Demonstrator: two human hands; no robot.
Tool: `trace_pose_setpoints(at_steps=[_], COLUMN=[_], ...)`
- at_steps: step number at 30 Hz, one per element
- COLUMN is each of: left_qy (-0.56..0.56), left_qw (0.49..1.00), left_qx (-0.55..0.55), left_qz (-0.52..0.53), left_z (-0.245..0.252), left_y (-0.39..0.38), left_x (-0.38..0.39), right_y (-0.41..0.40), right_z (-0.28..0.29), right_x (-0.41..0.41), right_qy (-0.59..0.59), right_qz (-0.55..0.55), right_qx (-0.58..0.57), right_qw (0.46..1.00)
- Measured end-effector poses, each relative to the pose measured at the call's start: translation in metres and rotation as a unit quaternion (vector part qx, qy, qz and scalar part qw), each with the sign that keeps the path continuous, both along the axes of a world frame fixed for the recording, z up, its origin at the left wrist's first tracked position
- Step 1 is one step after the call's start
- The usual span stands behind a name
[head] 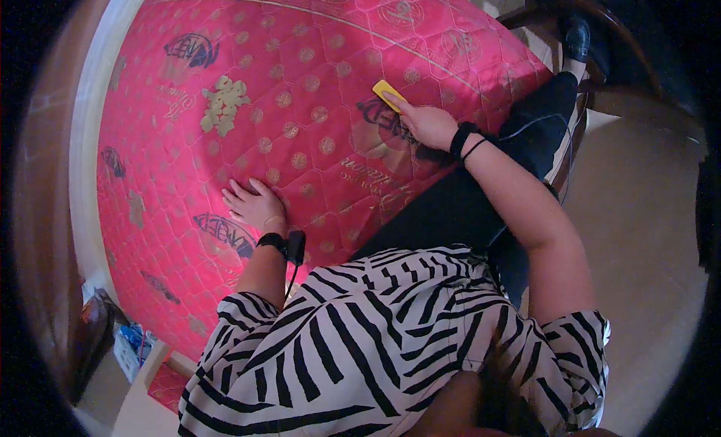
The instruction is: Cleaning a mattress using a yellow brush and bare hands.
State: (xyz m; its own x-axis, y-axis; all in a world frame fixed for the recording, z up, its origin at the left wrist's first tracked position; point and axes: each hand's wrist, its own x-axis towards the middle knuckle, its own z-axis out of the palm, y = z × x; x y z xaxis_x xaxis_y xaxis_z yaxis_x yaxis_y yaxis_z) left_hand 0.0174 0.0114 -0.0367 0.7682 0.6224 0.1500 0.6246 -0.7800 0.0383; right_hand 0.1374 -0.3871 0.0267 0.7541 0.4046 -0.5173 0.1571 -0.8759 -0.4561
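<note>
A pink-red quilted mattress [315, 59], printed with gold medallions and dark lettering, spreads before me. My right hand [431, 126] grips a small flat yellow block [388, 96] by its near end, low over or on the cover beside a dark printed emblem; contact cannot be made out. Further left, my left hand [256, 206] lies palm down on the mattress, fingers spread, holding nothing. A black strap with a small box [296, 247] and a cable sits on my left wrist. Black bands [464, 141] circle the right one.
Along the mattress's left side runs a pale raised edge [93, 116], with brown wood or cloth beyond. A dark wooden chair [614, 37] stands at upper right. A blue-and-white package [132, 347] lies low at left. Beige floor [631, 223] shows at right. My bent leg [439, 212] rests on the mattress.
</note>
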Motion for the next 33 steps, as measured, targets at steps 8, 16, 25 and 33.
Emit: trace_pose_setpoints(at_steps=[8,16,25,33], left_qy=[-0.005,-0.008,0.005,0.004], left_qw=[1.000,0.999,0.997,0.994], left_qx=[-0.016,-0.021,-0.030,-0.031], left_qz=[0.002,0.040,0.077,0.104], left_z=[-0.001,0.010,0.004,0.008], left_y=[-0.002,-0.008,-0.081,-0.074], left_x=[0.001,0.007,0.068,0.067], right_y=[-0.080,-0.017,-0.103,-0.012], right_z=[-0.020,0.012,-0.044,-0.016], right_x=[0.058,0.016,0.068,0.052], right_qy=[-0.098,0.023,-0.149,-0.156], right_qz=[-0.203,-0.035,-0.342,-0.085], right_qx=[-0.073,0.031,-0.067,-0.031], right_qw=[0.971,0.999,0.926,0.984])
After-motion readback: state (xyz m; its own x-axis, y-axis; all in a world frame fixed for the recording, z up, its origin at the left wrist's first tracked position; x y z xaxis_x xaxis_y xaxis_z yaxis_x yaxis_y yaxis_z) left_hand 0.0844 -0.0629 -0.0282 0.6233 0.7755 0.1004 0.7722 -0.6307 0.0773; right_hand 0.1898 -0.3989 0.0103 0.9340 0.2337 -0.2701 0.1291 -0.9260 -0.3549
